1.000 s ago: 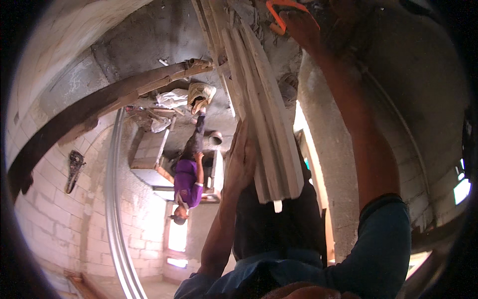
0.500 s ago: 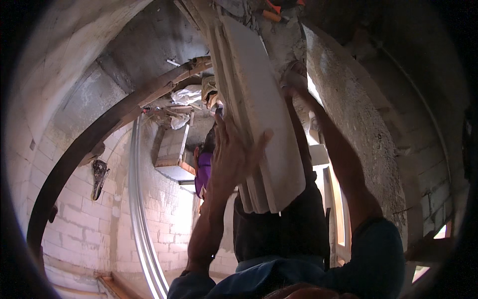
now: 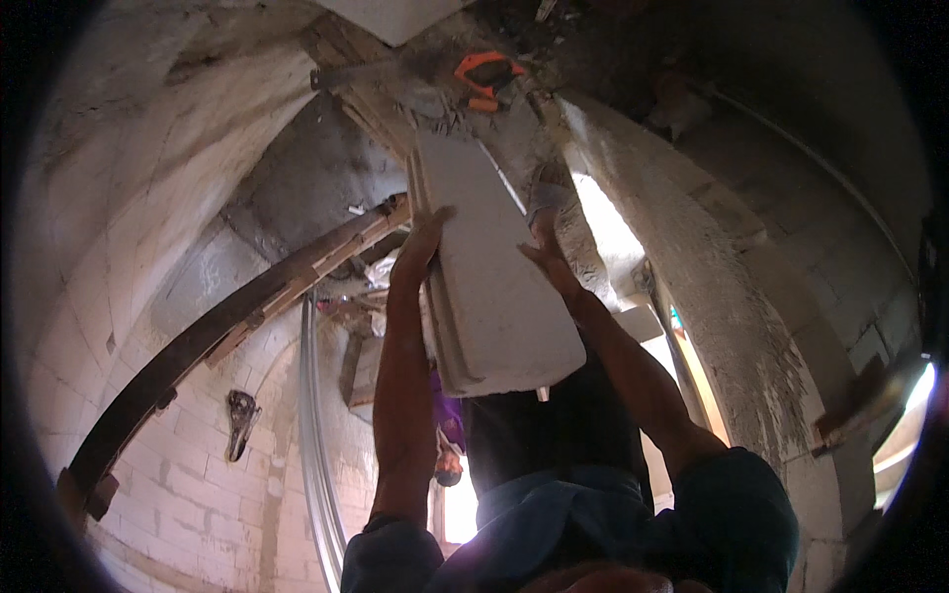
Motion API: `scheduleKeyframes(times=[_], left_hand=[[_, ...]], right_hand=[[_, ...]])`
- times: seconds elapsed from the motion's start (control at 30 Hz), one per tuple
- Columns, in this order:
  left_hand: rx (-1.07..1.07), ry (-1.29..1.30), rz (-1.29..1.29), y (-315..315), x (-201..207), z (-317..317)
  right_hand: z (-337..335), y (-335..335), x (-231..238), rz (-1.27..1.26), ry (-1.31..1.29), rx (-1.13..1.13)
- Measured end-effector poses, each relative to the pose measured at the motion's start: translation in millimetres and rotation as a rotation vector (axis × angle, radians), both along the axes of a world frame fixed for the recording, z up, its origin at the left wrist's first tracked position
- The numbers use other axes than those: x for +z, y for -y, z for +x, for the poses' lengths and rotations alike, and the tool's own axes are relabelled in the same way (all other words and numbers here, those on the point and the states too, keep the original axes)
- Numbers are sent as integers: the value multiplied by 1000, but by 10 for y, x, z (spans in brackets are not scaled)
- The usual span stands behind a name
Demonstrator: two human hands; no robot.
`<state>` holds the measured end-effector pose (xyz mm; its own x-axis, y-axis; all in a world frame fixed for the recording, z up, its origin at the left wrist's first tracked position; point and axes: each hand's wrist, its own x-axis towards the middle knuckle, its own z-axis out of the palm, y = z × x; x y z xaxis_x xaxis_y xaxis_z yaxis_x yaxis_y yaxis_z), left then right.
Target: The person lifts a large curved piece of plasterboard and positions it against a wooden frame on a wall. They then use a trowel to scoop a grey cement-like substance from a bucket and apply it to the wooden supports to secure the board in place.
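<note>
A long pale slab (image 3: 499, 282) with a grooved, stepped left side stretches away from in front of my body. My left hand (image 3: 423, 237) is on its left edge, with fingertips lying over the top face. At the opposite edge, my right hand (image 3: 552, 262) grips the side, thumb against the rim; its other fingers are partly hidden. Beyond the slab's far end lies a hand saw with an orange handle (image 3: 491, 67), its dark blade pointing left.
A curved dark wooden beam (image 3: 247, 277) arches along the left. Pale metal rails (image 3: 318, 455) stand near the block wall (image 3: 178, 474). A person in purple (image 3: 450, 420) is below, left of the slab. A rough wall (image 3: 692, 267) rises at right beside a bright opening.
My left hand has gone from lying across the slab to its left edge. My right hand has come nearer along the right edge. The view has shifted, showing the saw more fully.
</note>
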<state>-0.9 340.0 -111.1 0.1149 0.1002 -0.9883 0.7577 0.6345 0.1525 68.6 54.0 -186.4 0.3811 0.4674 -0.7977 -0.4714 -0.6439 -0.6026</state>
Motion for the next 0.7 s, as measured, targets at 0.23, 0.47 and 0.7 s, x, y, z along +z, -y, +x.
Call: scheduleKeyframes(times=[0.23,0.47,0.7], left_hand=[[67,75,-62,215,1800,-3],[451,519,-211,322,2727,-91],[639,876,53,712,3822,496]], right_hand=[[386,82,1573,65,-542,-236],[1298,-394,3548,354,48,371],[1777,-872,5371,252,67,91]])
